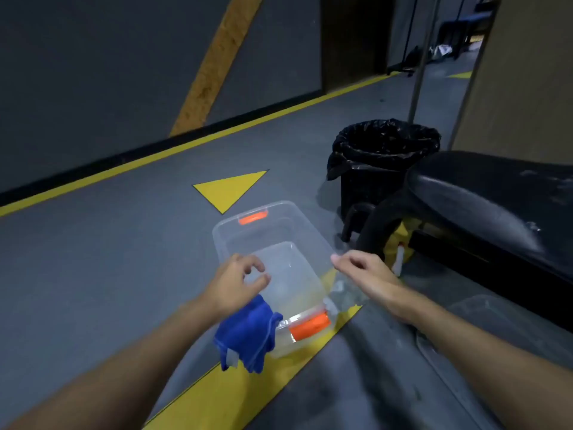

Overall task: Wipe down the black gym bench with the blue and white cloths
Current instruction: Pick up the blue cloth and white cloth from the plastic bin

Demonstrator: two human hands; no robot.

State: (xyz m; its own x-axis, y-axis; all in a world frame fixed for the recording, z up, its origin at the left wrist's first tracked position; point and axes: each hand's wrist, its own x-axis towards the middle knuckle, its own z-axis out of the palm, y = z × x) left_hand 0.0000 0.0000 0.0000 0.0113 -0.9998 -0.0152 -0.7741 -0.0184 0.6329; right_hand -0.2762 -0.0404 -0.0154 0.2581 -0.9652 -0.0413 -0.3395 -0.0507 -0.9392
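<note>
Bench (483, 193) sits on the right, black with dusty white streaks. Blue cloth (248, 333) hangs on the near left corner of the clear box (220, 243), just under the left hand (235, 280), whose loose fingers hold nothing. Best to grab the whole cloth in one bunch. Right hand (362, 274) curls by the box's right edge; I cannot tell if it grips anything. No white cloth shows.
</note>
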